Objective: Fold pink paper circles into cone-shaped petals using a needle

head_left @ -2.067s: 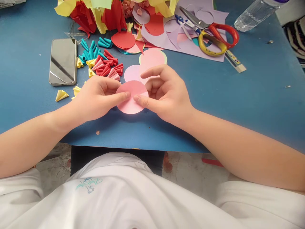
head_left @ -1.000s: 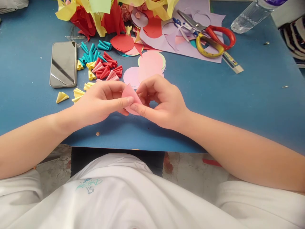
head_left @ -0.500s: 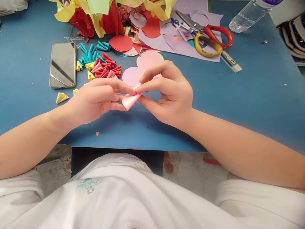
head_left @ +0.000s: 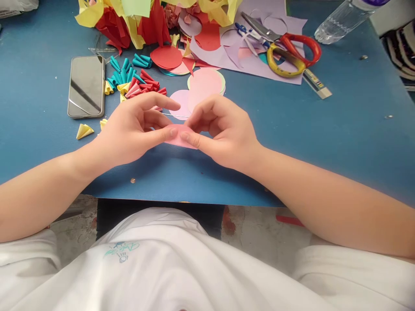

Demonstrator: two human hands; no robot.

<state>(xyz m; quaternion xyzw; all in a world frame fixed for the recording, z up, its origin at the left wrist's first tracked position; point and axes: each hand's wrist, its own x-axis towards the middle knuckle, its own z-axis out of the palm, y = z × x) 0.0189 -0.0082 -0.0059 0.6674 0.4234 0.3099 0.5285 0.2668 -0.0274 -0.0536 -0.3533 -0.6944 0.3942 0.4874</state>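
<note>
A small folded pink paper piece [head_left: 179,139] is pinched between both hands just above the blue table [head_left: 324,142]. My left hand [head_left: 132,129] grips its left side with thumb and fingers. Its right side is gripped by the thumb and curled fingers of my right hand [head_left: 223,131]. Most of the paper is hidden by the fingers. Just beyond the hands lie flat pink paper circles [head_left: 202,86].
A phone [head_left: 86,85] lies at the left. Several small folded teal, red and yellow paper cones [head_left: 136,82] sit beside it. Paper scraps [head_left: 155,17], lilac cut sheets [head_left: 259,60], red-and-yellow scissors [head_left: 285,47], a glue stick [head_left: 316,84] and a plastic bottle [head_left: 343,19] lie at the back.
The flat pink circle has been folded up into a small narrow piece between both hands. The hands have drawn closer together and lowered toward the table.
</note>
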